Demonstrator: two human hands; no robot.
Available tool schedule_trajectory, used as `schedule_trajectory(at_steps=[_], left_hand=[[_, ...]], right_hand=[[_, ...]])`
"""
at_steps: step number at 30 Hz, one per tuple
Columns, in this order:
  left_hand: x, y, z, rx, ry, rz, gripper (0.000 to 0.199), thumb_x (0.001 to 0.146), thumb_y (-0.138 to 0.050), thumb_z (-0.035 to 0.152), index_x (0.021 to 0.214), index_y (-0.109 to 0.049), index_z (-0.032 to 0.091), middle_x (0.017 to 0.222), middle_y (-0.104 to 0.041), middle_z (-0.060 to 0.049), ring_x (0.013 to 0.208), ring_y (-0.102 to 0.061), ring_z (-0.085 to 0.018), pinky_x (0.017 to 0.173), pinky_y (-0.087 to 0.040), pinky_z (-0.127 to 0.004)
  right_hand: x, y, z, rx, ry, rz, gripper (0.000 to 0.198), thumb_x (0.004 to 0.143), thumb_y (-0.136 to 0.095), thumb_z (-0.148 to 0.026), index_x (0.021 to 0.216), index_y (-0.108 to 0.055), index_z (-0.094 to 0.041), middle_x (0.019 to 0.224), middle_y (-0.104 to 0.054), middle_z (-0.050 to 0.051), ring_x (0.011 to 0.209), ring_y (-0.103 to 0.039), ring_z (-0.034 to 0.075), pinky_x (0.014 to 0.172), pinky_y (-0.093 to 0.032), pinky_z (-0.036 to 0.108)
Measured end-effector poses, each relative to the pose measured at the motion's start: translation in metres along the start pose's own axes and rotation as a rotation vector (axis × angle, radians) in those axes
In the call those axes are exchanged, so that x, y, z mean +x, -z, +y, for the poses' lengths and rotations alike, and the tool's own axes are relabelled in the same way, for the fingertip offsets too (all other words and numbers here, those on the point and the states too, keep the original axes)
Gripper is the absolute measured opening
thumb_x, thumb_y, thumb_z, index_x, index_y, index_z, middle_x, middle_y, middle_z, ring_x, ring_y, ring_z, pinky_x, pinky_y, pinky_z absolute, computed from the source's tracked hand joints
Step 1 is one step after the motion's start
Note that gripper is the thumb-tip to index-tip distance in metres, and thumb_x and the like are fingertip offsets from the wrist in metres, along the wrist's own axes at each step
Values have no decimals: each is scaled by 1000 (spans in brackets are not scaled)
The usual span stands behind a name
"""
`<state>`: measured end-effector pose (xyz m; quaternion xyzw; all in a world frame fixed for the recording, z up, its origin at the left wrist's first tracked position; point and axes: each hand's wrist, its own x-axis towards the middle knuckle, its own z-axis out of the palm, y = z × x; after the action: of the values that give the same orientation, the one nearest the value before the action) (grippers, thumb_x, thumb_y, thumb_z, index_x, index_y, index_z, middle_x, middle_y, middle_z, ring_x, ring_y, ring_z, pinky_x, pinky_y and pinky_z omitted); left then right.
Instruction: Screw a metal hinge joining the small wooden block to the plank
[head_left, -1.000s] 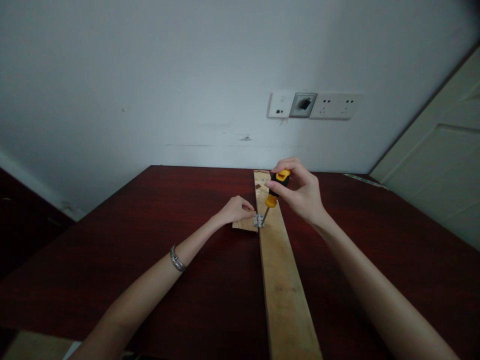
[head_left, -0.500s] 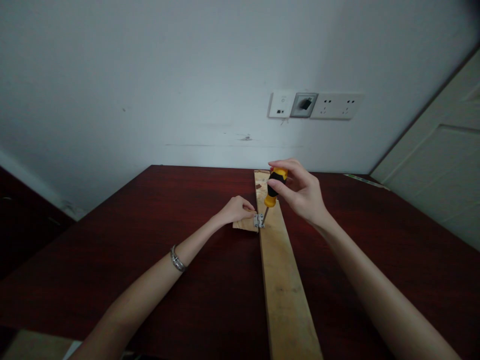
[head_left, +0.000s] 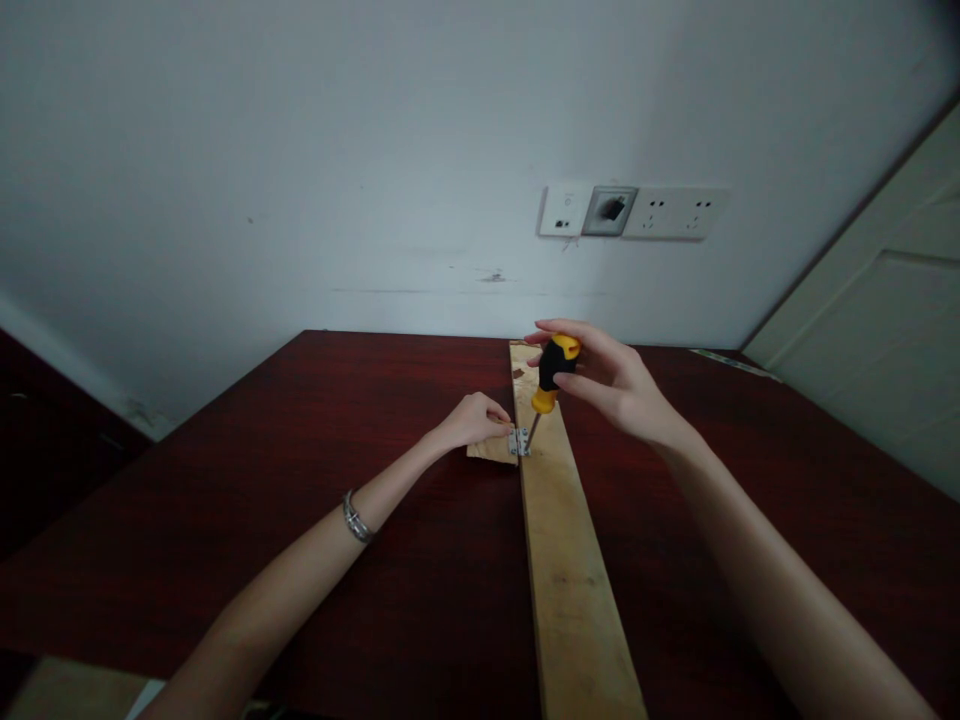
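Observation:
A yellow-and-black screwdriver (head_left: 555,368) leans to the right in my right hand (head_left: 611,385), its handle between my thumb and fingers. The shaft runs down to a small metal hinge (head_left: 523,442), with the tip at the hinge's lower right leaf. That leaf lies on a long wooden board (head_left: 570,560); the other leaf lies on a short wooden piece (head_left: 491,451) at the board's left edge. My left hand (head_left: 478,420) is closed on the short piece, thumb and fingers pinched near the hinge. Part of the piece is hidden beneath this hand.
The boards rest on a dark red wooden table (head_left: 360,400) against a white wall (head_left: 262,150). Switch and socket plates (head_left: 634,212) are fixed to the wall. A pale panelled door (head_left: 885,330) stands at the right, near a thin strip (head_left: 735,362) on the table.
My right hand has turned slightly about the screwdriver handle, its fingers loosening and spreading. The screwdriver leans a little more to the right. My left hand stays in place.

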<state>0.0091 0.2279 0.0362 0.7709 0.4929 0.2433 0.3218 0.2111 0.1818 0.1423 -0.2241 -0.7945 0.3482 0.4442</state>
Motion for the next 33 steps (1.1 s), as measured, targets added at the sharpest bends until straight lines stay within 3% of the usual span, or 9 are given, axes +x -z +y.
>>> schedule_trajectory(at_steps=[6, 12, 22, 33], left_hand=[[0, 0, -1, 1, 16, -3, 28, 68, -64, 32, 88, -72, 15, 82, -71, -5, 75, -64, -17, 65, -46, -24], [0, 0, 0, -4, 6, -1, 26, 67, -64, 29, 86, -73, 14, 82, -72, -5, 73, -64, -17, 65, -46, -24], [-2, 1, 4, 17, 22, -12, 27, 68, -64, 30, 88, -73, 14, 81, -71, -4, 73, -63, -17, 64, -45, -24], [1, 0, -2, 12, -5, 0, 24, 69, -65, 30, 86, -73, 15, 82, -72, -4, 75, -64, -17, 66, -47, -24]], right_hand=[[1, 8, -5, -25, -39, 1, 50, 76, -62, -19, 122, -45, -27, 116, -57, 6, 101, -58, 20, 83, -52, 38], [3, 6, -3, -59, -23, 74, 37, 74, -66, -24, 106, -49, -23, 104, -59, 5, 96, -58, 19, 74, -54, 33], [4, 7, -5, -195, 10, 214, 39, 69, -72, -31, 101, -50, -25, 97, -57, 3, 89, -58, 19, 68, -53, 30], [4, 8, 10, -279, 95, 290, 45, 77, -64, -26, 120, -49, -26, 113, -60, 7, 107, -57, 24, 84, -52, 39]])
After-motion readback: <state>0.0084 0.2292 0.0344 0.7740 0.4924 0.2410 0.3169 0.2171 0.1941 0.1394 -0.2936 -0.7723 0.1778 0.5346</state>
